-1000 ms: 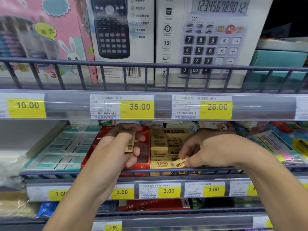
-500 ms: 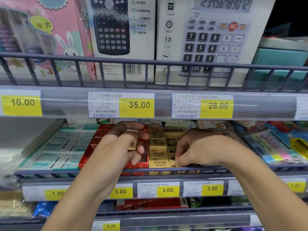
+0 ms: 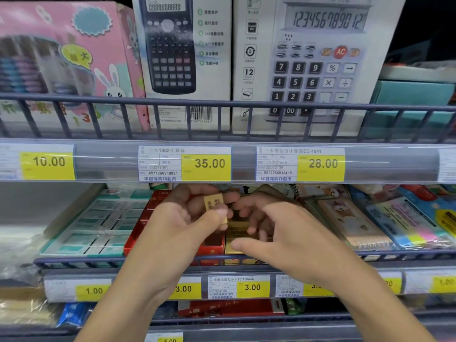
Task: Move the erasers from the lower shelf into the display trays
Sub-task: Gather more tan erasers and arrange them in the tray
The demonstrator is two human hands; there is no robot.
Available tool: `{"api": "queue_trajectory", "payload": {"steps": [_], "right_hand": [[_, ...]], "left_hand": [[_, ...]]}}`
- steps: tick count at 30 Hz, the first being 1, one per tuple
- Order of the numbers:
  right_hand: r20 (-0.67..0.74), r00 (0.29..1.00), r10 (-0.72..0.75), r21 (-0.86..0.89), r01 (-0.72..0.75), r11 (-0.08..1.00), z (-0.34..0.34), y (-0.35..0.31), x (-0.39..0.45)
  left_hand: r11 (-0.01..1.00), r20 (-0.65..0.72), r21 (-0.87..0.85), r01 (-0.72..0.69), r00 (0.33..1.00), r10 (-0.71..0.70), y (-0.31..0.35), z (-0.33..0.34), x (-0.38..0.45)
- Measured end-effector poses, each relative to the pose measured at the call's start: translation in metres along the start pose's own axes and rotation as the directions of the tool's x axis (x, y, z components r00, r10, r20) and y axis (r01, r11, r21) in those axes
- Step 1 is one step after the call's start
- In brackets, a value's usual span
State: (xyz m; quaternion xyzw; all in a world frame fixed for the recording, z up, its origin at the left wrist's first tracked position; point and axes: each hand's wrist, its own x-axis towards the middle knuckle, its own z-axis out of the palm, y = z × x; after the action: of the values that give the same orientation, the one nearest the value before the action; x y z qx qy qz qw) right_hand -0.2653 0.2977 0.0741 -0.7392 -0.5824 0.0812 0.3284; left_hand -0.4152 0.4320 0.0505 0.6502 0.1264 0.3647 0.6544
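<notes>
Shop shelving fills the view, with calculator boxes (image 3: pixel 308 58) standing above a row of yellow price tags (image 3: pixel 206 166).

On the middle shelf, tilted display trays sit side by side so stock faces the shopper: a teal one (image 3: pixel 81 233), a red tray (image 3: pixel 140 230) and a yellow tray (image 3: pixel 234 233) of erasers. The left hand (image 3: pixel 187 218) reaches in palm-up and pinches a yellow eraser (image 3: pixel 215 206) between thumb and fingers, held upright over the trays, probably for slotting in. The right hand (image 3: pixel 274 230) hovers over the yellow tray with fingers loosely curled toward that eraser; blur hides whether it grips anything.
</notes>
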Motion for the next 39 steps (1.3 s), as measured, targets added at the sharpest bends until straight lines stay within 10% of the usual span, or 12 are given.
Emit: {"api": "queue_trajectory", "payload": {"steps": [5,16,24,32,39], "right_hand": [[-0.240,0.970,-0.040,0.208,0.092,0.974,0.019,-0.006,-0.003],[-0.430,0.885,-0.179,0.052,0.222,0.974,0.031,-0.006,-0.002],[-0.238,0.966,-0.106,0.079,0.128,0.989,0.016,0.006,-0.007],[-0.348,0.929,-0.127,0.152,0.189,0.970,0.013,0.013,-0.008],[-0.301,0.891,-0.339,-0.029,0.347,0.937,-0.006,0.011,-0.014]], "left_hand": [[1.000,-0.009,-0.010,-0.004,1.000,0.004,0.004,0.001,-0.004],[0.986,-0.031,-0.155,0.062,0.997,-0.067,0.007,0.009,-0.006],[0.999,-0.031,0.020,0.028,0.999,-0.027,0.003,0.010,0.000],[0.998,0.027,0.035,0.046,0.999,-0.047,0.000,0.012,0.002],[0.993,0.072,0.094,0.067,0.995,-0.074,0.004,0.016,0.003]]}}
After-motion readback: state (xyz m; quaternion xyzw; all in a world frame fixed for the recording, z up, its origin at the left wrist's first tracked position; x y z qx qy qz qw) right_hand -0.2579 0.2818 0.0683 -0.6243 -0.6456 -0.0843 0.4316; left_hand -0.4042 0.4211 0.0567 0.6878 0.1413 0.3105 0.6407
